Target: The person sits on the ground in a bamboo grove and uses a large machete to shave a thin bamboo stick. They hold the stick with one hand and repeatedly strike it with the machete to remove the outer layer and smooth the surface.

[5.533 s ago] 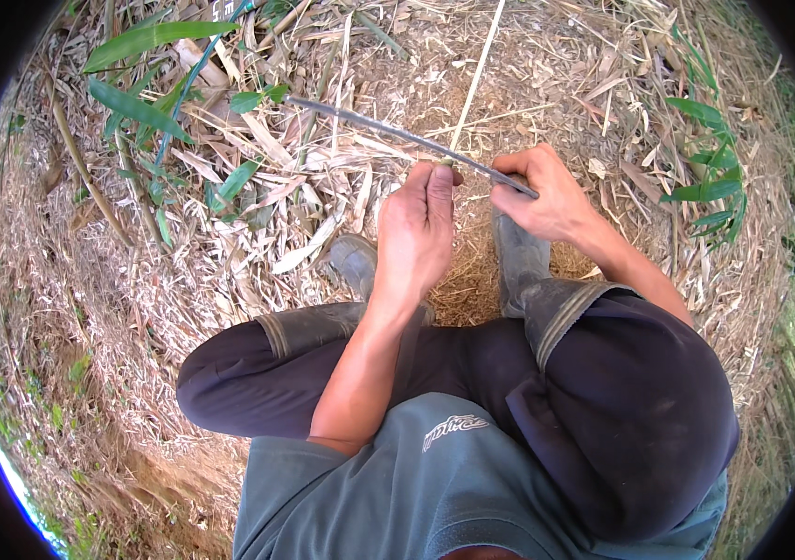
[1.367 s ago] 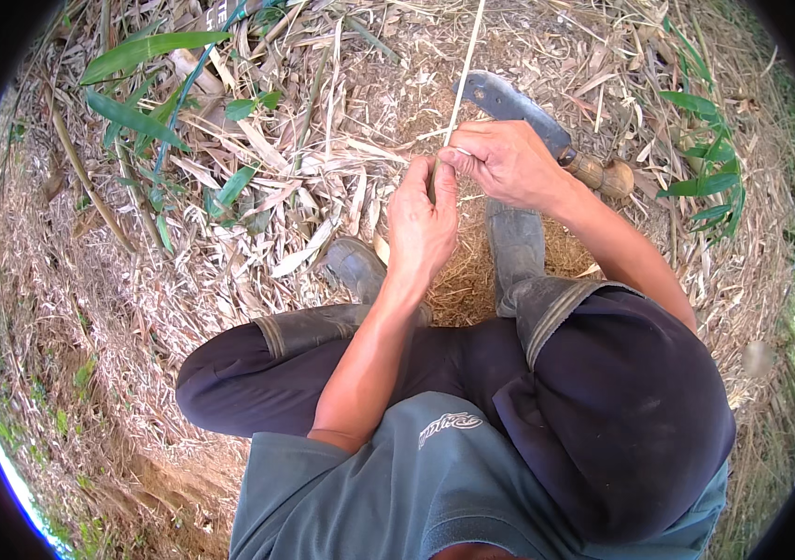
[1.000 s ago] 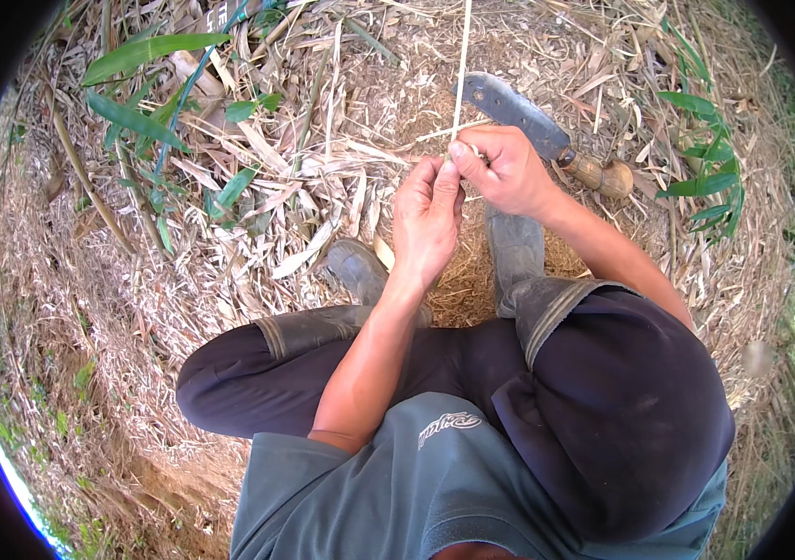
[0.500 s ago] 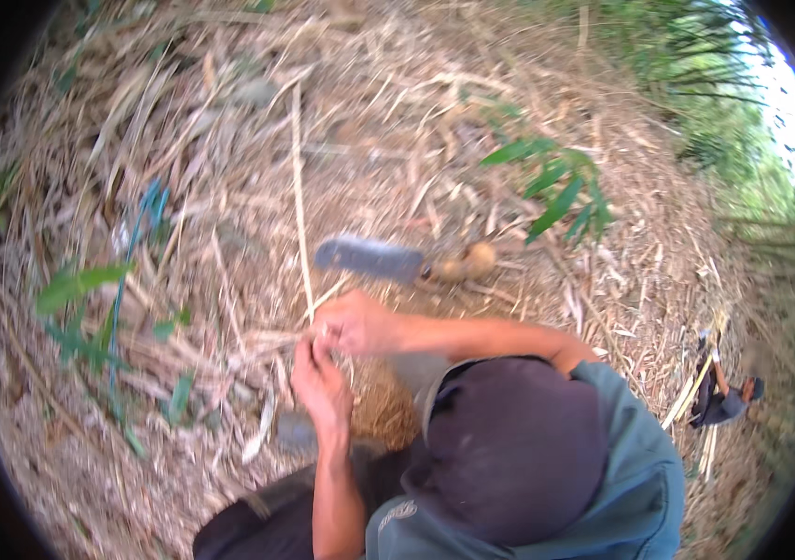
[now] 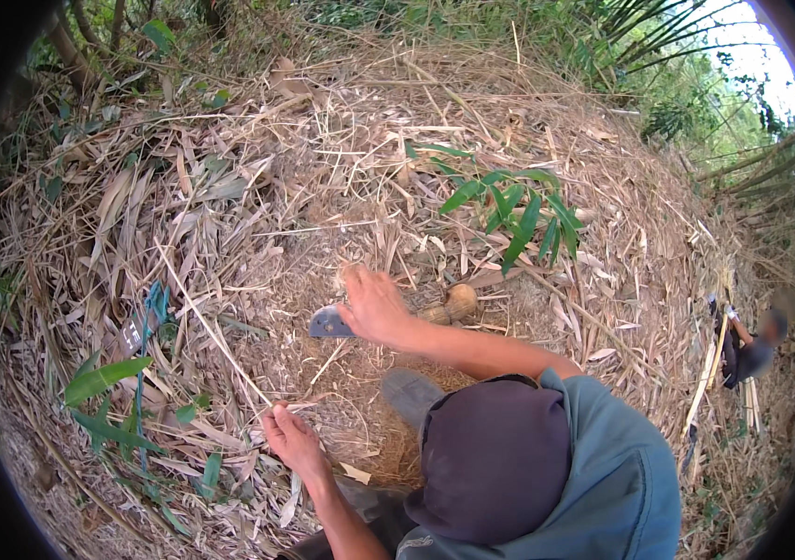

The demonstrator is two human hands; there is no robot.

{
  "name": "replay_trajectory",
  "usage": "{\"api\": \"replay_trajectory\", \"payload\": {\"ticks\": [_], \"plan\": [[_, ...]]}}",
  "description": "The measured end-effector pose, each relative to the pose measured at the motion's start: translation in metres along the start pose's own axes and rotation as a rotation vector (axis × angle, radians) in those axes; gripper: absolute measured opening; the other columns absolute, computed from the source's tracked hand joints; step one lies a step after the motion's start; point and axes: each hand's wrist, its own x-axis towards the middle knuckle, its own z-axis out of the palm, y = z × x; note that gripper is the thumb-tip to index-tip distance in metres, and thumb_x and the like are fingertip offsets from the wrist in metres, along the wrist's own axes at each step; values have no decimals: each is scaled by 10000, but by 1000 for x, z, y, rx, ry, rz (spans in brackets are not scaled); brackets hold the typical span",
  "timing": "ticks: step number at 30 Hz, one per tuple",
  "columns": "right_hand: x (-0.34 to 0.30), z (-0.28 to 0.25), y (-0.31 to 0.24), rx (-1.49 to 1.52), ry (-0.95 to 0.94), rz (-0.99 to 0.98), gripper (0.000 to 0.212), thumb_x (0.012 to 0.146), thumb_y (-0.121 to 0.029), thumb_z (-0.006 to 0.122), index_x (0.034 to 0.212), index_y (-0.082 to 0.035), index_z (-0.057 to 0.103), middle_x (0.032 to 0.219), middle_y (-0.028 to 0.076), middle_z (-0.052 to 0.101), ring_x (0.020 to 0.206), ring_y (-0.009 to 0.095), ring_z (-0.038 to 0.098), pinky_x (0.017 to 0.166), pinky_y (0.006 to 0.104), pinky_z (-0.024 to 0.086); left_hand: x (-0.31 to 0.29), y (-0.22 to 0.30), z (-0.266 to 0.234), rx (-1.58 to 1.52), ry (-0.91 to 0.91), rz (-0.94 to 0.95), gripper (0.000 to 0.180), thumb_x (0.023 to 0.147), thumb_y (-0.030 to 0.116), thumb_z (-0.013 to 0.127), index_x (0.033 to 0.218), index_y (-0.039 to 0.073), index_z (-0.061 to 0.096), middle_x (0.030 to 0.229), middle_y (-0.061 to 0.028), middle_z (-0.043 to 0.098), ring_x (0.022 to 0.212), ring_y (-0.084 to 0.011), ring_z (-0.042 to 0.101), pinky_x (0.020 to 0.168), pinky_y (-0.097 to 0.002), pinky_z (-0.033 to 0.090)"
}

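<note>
My left hand [image 5: 293, 441] is closed in a pinch on the lower end of a long, thin bamboo strip [image 5: 206, 322], which slants up and away to the left. My right hand [image 5: 379, 303] is stretched out over a broad-bladed knife on the ground, thumb apart from the fingers, with nothing visible in it. Part of the dark blade [image 5: 329, 323] shows left of the hand, and the knobbed wooden handle [image 5: 459, 302] shows on its right. The middle of the knife is hidden behind the hand and wrist.
Dry leaves and shavings [image 5: 258, 196] cover the ground. A green leafy sprig [image 5: 519, 210] lies beyond the knife. At left are a blue cord [image 5: 156, 301] and green leaves [image 5: 106, 381]. Another person [image 5: 754, 355] sits at far right near pale strips [image 5: 702, 387].
My hands were together at the strip and have come apart. The left has drawn its end lower and tilted it leftward; the right has let go and moved up over the knife.
</note>
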Motion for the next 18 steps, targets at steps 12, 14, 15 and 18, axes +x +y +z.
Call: {"api": "replay_trajectory", "payload": {"ticks": [12,14,15,18], "plan": [[-21,-19,-60,1064,-767,167,399,972,-411,679,1090,-33,721,898,103,733,801,195,685,743,357,534,-9,-14,16,85,-199,-176,393,1085,398,464,799,129,467,553,65,332,420,-40,287,381,-220,205],[-23,-18,-62,1115,-792,176,353,973,-386,683,1020,-40,734,840,83,722,759,176,652,709,360,509,-8,-16,15,108,-227,-172,405,1084,400,458,788,124,464,539,60,334,408,-46,285,372,-230,201],[-22,-19,-61,1118,-808,178,357,972,-386,684,1010,-35,733,829,83,719,750,172,646,706,360,507,-8,-16,15,114,-227,-183,403,1085,395,453,788,123,461,539,57,333,407,-49,284,370,-232,202],[-22,-20,-59,1116,-839,187,371,969,-390,689,986,-23,732,802,85,709,729,159,629,696,362,502,-9,-13,18,105,-226,-231,398,1084,384,440,786,120,447,538,49,325,404,-57,277,366,-237,203]]}}
